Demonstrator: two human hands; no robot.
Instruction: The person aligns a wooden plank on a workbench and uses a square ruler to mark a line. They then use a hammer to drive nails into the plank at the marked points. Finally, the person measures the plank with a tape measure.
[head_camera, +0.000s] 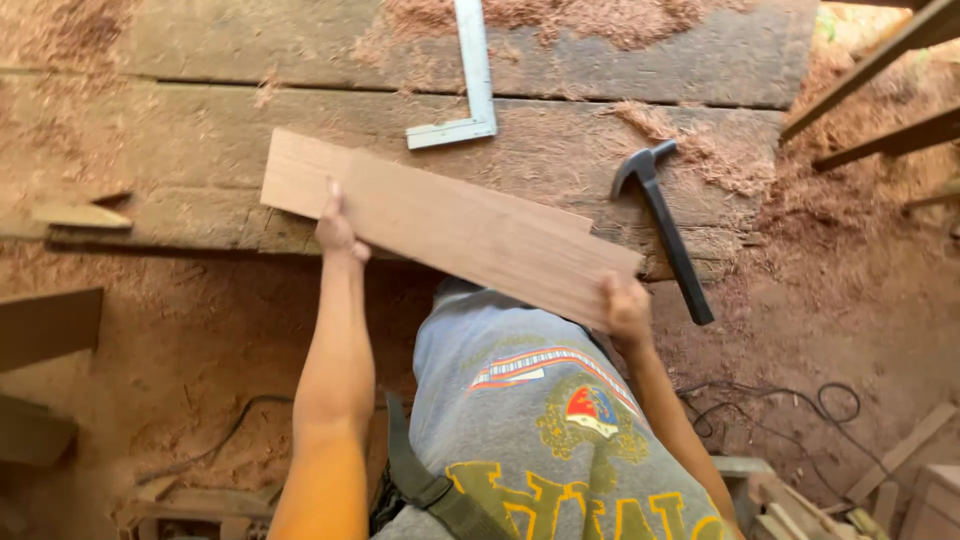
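Left hand (337, 232) clamped on near edge of wooden board (450, 225); right hand (624, 308) gripping its lower right corner. Board held tilted over the plank workbench (200, 150). Steel square (470, 90) beyond board; black hammer (665, 225) just right; sawdust (620, 20) scattered around

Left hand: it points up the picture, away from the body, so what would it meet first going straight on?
The left hand already holds the wooden board. Beyond the board's far edge lies bare workbench planking dusted with sawdust; the steel square sits off to the right, probably outside that line.
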